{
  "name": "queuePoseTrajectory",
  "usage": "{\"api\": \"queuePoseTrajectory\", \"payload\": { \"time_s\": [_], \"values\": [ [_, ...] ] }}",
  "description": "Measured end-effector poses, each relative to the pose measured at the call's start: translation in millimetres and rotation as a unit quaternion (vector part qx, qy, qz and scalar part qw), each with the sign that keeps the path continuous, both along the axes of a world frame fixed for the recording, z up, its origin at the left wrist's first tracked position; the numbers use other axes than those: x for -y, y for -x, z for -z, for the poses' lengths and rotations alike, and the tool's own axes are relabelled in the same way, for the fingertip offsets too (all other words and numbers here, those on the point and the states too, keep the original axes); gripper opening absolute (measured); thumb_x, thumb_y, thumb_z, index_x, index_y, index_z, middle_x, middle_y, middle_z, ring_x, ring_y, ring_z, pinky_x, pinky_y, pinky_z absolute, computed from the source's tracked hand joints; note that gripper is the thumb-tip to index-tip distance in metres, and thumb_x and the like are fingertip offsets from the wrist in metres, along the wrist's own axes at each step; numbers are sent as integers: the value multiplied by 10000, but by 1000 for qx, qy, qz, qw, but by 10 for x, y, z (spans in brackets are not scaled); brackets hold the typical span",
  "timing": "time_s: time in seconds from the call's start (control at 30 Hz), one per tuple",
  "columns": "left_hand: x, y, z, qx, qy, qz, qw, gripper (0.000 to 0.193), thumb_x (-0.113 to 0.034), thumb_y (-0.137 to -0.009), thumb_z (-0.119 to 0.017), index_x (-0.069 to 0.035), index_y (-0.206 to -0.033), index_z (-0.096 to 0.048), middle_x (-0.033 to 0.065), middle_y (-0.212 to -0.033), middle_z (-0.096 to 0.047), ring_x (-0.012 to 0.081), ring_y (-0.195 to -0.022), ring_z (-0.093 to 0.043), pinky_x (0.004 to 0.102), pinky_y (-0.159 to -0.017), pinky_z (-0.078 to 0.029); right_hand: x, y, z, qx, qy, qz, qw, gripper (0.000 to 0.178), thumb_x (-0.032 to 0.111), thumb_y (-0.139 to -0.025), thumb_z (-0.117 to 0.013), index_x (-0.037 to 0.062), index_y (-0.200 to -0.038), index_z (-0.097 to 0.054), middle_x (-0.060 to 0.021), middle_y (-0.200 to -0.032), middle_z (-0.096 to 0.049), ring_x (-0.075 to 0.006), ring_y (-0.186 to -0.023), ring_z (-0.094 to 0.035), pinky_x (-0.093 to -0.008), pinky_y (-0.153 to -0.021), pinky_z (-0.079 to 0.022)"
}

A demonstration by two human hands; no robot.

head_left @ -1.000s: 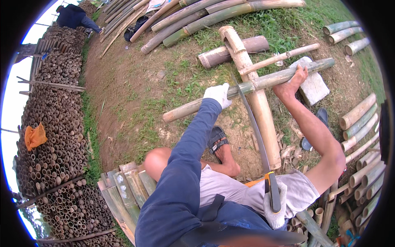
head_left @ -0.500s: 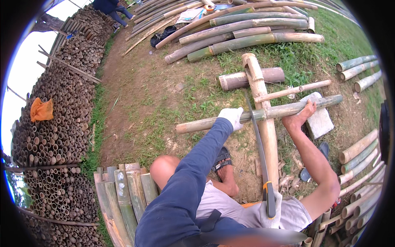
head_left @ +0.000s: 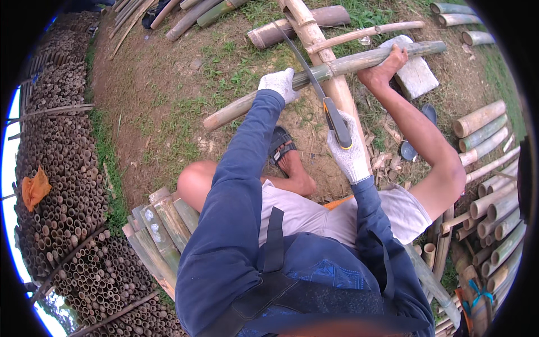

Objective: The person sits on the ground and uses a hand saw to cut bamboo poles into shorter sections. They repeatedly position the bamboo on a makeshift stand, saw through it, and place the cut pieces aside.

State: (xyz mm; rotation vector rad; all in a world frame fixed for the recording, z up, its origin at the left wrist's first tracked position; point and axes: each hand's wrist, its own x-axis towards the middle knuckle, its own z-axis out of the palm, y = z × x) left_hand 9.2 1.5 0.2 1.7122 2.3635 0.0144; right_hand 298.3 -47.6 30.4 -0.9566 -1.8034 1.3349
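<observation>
My left hand [head_left: 279,84], in a white knit glove, is closed round a green-grey bamboo pole [head_left: 247,104]. The pole lies across a thicker, pale bamboo beam [head_left: 338,90]. In my right hand [head_left: 348,150], also gloved, is the black and orange handle of a handsaw [head_left: 304,63]. Its long curved blade crosses the pole just right of my left hand; whether the teeth have cut in is too small to tell. My bare right foot [head_left: 382,69] presses on the pole beyond the beam. My left foot [head_left: 287,157] wears a dark sandal.
A brown bamboo log [head_left: 303,24] lies under the beam's far end. A thin bamboo stick [head_left: 365,35] and a pale stone block [head_left: 416,77] are near the pole. A loose sandal [head_left: 409,150] lies right. Stacked bamboo [head_left: 67,140] fills the left; more poles [head_left: 483,132] lie right.
My right hand and the saw have moved forward, and the handle is now close to the pole. The view has tilted lower, showing more of my torso. My left hand still grips the pole.
</observation>
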Motion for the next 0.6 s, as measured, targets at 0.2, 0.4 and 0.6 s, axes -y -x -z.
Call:
{"api": "queuePoseTrajectory", "payload": {
  "time_s": [0.2, 0.4, 0.6],
  "values": [
    [33, -84, 50, 21, 10, -8, 1000, 459, -430, -882, -786, -141, -1227, -696, 172, -1097, -807, 365, -1028, -791, 475, -918, -618, -88, -87, -101, 15, 58, -19, 998, 562, 14, -963, -733, 41, -1490, -540, -151, -1396, -647, -254, -1298, -646, -359, -1124, -490],
    [-120, 79, -3, -2, 19, -11, 1000, 482, -455, -876, -798, -160, -1244, -697, 149, -1113, -808, 357, -1038, -788, 476, -928, -618, -306, 121, -324, 16, 10, -11, 1000, 545, 75, -972, -769, 45, -1473, -555, -157, -1383, -650, -258, -1293, -653, -367, -1112, -497],
    [-190, 193, 25, -19, 5, 13, 1000, 425, -461, -888, -781, -185, -1204, -715, 136, -1079, -804, 350, -1001, -791, 466, -918, -625, -184, 187, -47, 12, -24, -2, 1000, 581, 39, -962, -755, 31, -1500, -535, -177, -1425, -636, -269, -1349, -629, -375, -1133, -491]
  ]
}}
